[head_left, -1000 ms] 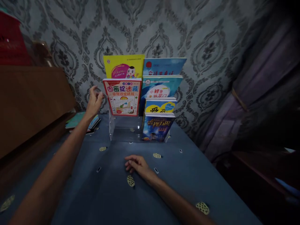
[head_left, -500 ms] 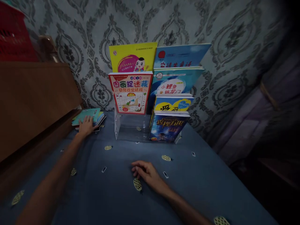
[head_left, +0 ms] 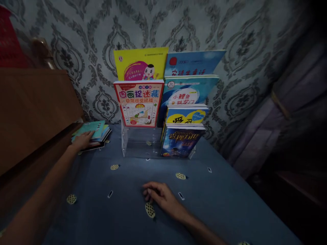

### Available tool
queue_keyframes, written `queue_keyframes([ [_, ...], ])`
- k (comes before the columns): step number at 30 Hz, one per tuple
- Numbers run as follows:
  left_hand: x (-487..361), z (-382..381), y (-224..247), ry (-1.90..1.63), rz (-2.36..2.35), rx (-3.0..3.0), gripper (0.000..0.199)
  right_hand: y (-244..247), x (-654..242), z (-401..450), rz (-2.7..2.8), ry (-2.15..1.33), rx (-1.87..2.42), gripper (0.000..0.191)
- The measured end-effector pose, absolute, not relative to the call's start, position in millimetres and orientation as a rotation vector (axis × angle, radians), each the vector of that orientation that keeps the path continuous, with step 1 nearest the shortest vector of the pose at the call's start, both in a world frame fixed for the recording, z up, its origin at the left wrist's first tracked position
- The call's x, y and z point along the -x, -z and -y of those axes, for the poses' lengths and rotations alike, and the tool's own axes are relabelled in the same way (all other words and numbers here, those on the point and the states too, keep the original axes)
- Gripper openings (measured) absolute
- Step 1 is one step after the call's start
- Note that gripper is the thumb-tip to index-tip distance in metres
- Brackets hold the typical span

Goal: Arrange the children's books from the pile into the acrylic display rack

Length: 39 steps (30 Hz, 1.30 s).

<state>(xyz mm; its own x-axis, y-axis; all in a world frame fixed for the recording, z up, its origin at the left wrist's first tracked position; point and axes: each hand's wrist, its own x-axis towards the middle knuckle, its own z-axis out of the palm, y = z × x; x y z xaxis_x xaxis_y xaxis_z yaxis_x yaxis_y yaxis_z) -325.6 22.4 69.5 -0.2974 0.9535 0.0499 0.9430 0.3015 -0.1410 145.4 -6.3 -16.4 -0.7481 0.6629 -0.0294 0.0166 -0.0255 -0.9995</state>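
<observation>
My left hand [head_left: 83, 140] lies on a short stack of books at the far left, its fingers stretched over the teal cover of the top book [head_left: 95, 127]. The thumb does not show, and the hand covers the near left part of the cover. Over the patterned blue cloth, my right hand [head_left: 159, 195] rests with loosely bent fingers, holding nothing. Beyond it stands a clear acrylic book rack [head_left: 135, 149]. Its left side bears a yellow book [head_left: 140, 56] behind a red-bordered picture book [head_left: 140, 105]; several books stand in tiers on the right, a dark blue one [head_left: 180, 141] in front.
A brown wooden panel [head_left: 33, 112] rises along the left side, close to the book stack. Patterned wallpaper [head_left: 143, 23] backs the rack. A pale curtain [head_left: 263, 115] hangs at the right, past the edge of the blue cloth [head_left: 122, 211].
My left wrist has swung left, and its thumb, spread over the stack before, is now out of sight. The right hand keeps its pose. The view has shifted slightly.
</observation>
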Motion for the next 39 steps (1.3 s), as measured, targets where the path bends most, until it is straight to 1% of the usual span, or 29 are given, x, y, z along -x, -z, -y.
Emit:
queue_keyframes([
  [3,310,-19,-73,-0.211,2.413,1.683,0.064,16,-146,6,1.792,-1.821,0.711,0.053],
  [7,290,-11,-80,-0.305,2.368,1.625,0.059,16,-146,5,1.795,-1.821,0.692,0.051],
  [15,258,32,-77,-0.319,2.343,1.644,0.069,14,-145,6,1.790,-1.808,0.689,0.050],
  [20,209,85,-71,-0.442,2.294,1.727,0.071,10,-143,7,1.839,-1.766,0.671,0.051],
  [26,140,172,-42,-0.629,2.247,1.826,0.077,11,-142,7,1.860,-1.746,0.652,0.045],
  [30,99,209,-25,-0.594,2.168,1.895,0.079,13,-140,9,1.884,-1.707,0.666,0.044],
  [34,55,225,-13,-0.564,2.131,1.964,0.075,14,-139,12,1.920,-1.564,0.677,0.043],
  [37,21,235,-1,-0.472,2.015,2.130,0.073,11,-142,12,1.983,-1.344,0.707,0.038],
  [39,1,244,7,-0.373,1.920,2.259,0.075,9,-144,11,2.030,-1.213,0.726,0.034],
])
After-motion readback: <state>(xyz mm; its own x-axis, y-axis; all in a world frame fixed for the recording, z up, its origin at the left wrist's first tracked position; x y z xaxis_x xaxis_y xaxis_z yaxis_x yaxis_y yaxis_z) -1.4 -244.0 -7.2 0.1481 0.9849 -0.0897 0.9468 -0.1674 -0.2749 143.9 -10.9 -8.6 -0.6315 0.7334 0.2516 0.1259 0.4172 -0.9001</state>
